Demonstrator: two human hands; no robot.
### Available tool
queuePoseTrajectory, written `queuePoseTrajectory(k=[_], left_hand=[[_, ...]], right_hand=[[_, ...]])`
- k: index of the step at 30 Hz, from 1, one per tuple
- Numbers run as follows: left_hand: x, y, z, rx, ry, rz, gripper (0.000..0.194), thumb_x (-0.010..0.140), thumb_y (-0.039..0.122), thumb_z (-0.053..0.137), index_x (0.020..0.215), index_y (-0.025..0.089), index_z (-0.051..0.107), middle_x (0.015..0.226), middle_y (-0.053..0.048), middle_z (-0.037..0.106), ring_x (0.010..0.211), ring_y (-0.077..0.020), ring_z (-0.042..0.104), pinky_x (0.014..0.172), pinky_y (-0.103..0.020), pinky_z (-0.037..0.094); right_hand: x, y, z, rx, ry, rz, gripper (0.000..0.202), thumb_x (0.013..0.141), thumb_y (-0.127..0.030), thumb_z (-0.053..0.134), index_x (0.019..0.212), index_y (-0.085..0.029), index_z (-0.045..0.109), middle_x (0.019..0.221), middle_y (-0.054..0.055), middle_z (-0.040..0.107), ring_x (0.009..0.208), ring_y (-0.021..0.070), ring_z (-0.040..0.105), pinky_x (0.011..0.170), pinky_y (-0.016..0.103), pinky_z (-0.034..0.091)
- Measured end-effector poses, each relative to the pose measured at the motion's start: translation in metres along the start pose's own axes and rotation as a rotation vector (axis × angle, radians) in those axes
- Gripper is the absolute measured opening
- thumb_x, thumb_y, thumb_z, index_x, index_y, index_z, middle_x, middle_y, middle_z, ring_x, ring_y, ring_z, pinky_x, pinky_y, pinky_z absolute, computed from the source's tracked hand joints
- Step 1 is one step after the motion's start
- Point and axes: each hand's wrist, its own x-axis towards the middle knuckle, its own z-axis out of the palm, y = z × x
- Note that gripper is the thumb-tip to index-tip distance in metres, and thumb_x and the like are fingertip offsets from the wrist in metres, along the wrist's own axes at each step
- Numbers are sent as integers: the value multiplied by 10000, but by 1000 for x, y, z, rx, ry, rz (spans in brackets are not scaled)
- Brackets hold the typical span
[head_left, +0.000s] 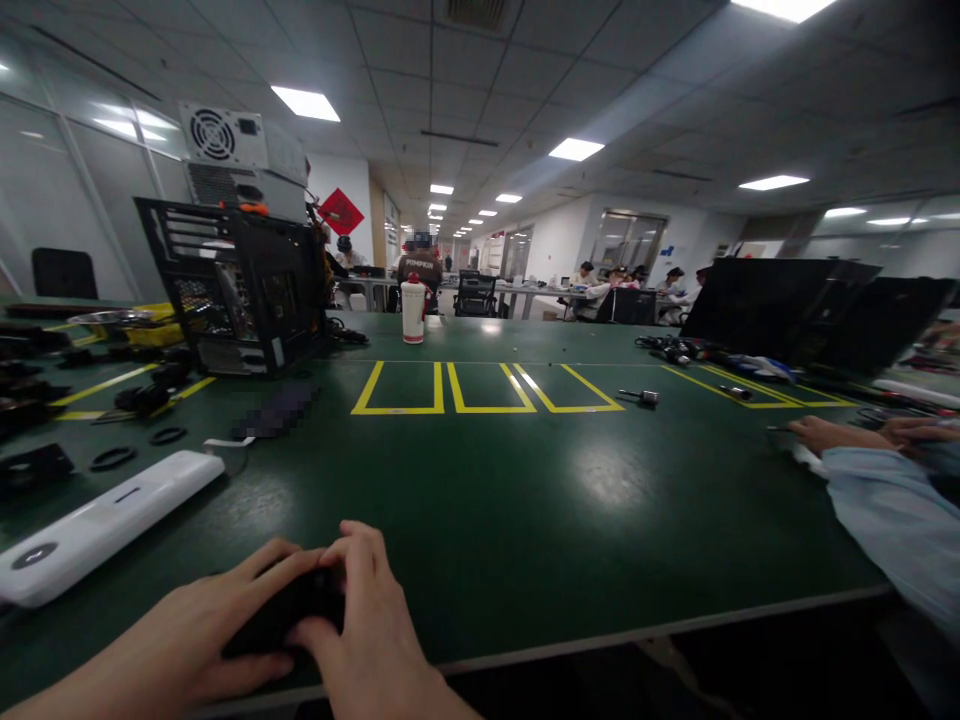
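Dark object (pixel 281 615) between both hands

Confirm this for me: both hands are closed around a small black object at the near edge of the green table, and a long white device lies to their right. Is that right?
Not quite. The head view shows the long white device lying to the left of the hands, not the right. The rest holds: the left hand and right hand are closed around a small black object at the near edge of the green table.

A small black object (pixel 289 615) lies flat on the green tabletop (pixel 525 520) near its front edge, at about 7 o'clock in the view. Most of it is covered, so its exact shape cannot be told.
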Motion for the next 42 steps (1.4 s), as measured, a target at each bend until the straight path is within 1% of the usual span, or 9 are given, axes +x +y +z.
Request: queuePoseTrajectory(k=[3,8,12,16,21,26,30,35,42], left_hand=[[-3,-1,2,-65,-76,28,496,630,317,552,1123,345,512,1153,-10,555,906,-235,604,717,-249,499],[-18,2,10,-204,42,-45,372,679,330,541,1050,297,531,1103,-23,572,995,-229,555,820,-278,471],[-28,-5,7,-212,50,-62,394,673,341,551,1057,269,499,1078,-21,587,988,-228,556,833,-285,470],[-30,-34,-8,-93,55,-205,367,690,370,537,1043,283,492,1000,22,613,912,-222,586,767,-307,495],[-21,-57,-28,-46,168,-301,359,696,409,474,1039,301,473,984,59,605,935,-251,557,818,-422,433],[33,-25,-24,-103,-49,-250,372,692,331,503,1053,244,474,972,14,599,855,-213,575,758,-329,446],[113,17,14,-168,-84,-55,398,679,321,522,1063,237,461,1012,-11,561,873,-202,558,767,-312,436],[196,62,59,-240,-69,100,397,670,281,547,1055,245,454,1008,-21,541,879,-202,546,763,-330,440],[232,78,77,-324,-88,87,444,702,317,548,1122,273,410,1071,-31,518,925,-219,547,774,-354,452]], right_hand=[[3,2,3,170,58,44,460,574,-163,687,962,-232,451,1077,40,469,959,193,512,846,347,440],[10,4,14,323,35,63,539,484,-274,749,935,-224,457,972,24,491,894,186,528,750,305,472],[4,0,13,273,-60,20,537,520,-310,733,978,-221,467,1014,34,480,931,186,513,804,315,447],[-10,-4,-15,124,-185,-21,542,568,-306,714,1047,-225,473,1169,50,425,1055,204,460,905,339,375],[-23,-1,-76,-14,-230,-20,348,674,-254,638,1001,-240,520,1154,21,462,1077,175,452,922,309,356],[-13,9,-125,-99,-204,37,243,726,-260,579,965,-230,547,1006,19,538,950,158,515,858,310,408],[29,33,-151,-16,-223,93,280,746,-297,548,1011,-207,557,1030,47,559,952,173,540,859,343,424],[91,75,-173,221,40,294,289,740,-314,556,981,-157,584,983,78,595,941,186,552,883,378,417],[124,105,-192,480,65,428,329,651,-249,657,954,-138,592,990,84,603,923,187,575,864,359,446]])
